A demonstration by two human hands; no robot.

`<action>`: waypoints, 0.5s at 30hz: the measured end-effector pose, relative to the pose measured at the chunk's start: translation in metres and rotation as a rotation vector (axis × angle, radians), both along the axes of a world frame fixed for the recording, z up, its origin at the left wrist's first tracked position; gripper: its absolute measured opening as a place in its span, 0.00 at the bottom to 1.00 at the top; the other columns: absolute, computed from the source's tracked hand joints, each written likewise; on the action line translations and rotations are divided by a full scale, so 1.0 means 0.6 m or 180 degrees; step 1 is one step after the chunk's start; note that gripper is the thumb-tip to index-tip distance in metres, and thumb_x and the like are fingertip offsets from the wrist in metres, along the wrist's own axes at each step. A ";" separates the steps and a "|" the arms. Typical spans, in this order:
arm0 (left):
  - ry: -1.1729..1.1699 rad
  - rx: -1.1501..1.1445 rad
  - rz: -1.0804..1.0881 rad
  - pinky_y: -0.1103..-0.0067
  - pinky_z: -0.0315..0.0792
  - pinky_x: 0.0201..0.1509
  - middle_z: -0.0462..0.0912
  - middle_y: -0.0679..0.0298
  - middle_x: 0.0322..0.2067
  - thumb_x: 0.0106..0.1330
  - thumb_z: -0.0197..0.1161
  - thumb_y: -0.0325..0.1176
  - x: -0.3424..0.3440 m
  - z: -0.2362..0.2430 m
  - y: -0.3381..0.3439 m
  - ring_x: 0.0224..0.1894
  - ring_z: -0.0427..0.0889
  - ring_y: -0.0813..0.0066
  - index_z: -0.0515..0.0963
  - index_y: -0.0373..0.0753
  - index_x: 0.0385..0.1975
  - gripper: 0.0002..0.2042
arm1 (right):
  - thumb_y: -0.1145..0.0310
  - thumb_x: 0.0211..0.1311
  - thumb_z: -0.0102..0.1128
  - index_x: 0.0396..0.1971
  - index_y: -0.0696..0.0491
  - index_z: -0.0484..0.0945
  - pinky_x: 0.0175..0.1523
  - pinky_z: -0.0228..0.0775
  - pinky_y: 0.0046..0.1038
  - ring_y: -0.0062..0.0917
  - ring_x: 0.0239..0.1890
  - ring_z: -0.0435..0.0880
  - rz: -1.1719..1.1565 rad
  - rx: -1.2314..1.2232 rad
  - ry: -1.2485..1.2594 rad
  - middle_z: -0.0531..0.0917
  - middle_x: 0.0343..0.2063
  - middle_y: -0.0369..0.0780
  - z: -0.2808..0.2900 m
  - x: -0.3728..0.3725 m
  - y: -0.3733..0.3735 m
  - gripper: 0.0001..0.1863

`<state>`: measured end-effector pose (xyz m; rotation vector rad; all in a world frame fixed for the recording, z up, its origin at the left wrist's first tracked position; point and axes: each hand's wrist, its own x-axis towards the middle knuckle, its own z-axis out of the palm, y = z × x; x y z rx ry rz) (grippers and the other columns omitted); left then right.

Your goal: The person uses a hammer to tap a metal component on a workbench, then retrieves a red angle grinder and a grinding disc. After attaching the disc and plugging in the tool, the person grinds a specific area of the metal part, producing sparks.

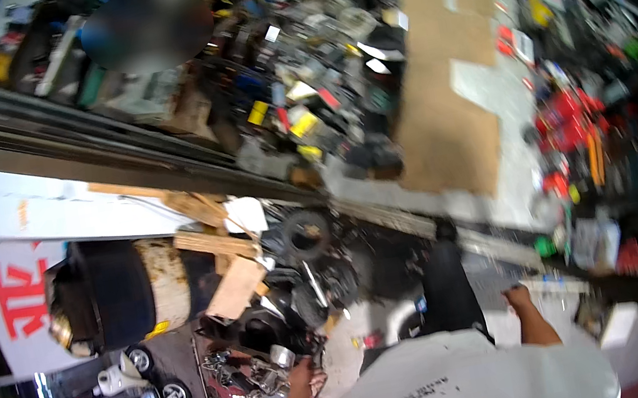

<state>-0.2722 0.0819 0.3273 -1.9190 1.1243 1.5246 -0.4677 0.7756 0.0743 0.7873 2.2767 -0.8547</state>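
Your left hand hangs low beside your white shirt, fingers loosely spread and holding nothing, just above a heap of metal engine parts on the floor. To its right your right hand hangs by a black trouser leg; blur hides whether it grips anything. Cardboard sheets lie farther off

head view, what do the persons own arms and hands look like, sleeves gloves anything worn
Both forearms are bare, with no long sleeves in sight. The left hand and right hand appear ungloved, though the picture is blurred; no watch, band or ring can be made out. The arms emerge from a white short-sleeved shirt with a small line of dark print on its front.
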 end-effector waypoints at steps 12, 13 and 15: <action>0.0544 -0.0982 -0.0234 0.76 0.75 0.24 0.89 0.59 0.31 0.69 0.68 0.51 -0.372 0.165 0.034 0.26 0.87 0.71 0.86 0.32 0.45 0.23 | 0.69 0.69 0.55 0.40 0.54 0.85 0.29 0.70 0.44 0.37 0.27 0.78 -0.0709 -0.0919 -0.0980 0.83 0.30 0.42 0.213 -0.504 -0.046 0.10; 0.0418 -0.1081 -0.0274 0.75 0.77 0.24 0.89 0.59 0.32 0.68 0.68 0.51 -0.369 0.152 0.027 0.26 0.87 0.70 0.86 0.31 0.44 0.24 | 0.68 0.70 0.54 0.41 0.55 0.86 0.32 0.72 0.47 0.39 0.30 0.79 -0.0677 -0.0958 -0.1085 0.84 0.35 0.43 0.211 -0.536 -0.057 0.12; 0.0368 -0.1109 -0.0284 0.72 0.81 0.26 0.90 0.56 0.32 0.67 0.69 0.53 -0.406 0.134 0.007 0.27 0.88 0.67 0.86 0.29 0.41 0.26 | 0.69 0.72 0.52 0.45 0.54 0.87 0.36 0.74 0.50 0.43 0.34 0.80 -0.0547 -0.0825 -0.1245 0.85 0.40 0.45 0.174 -0.611 -0.062 0.14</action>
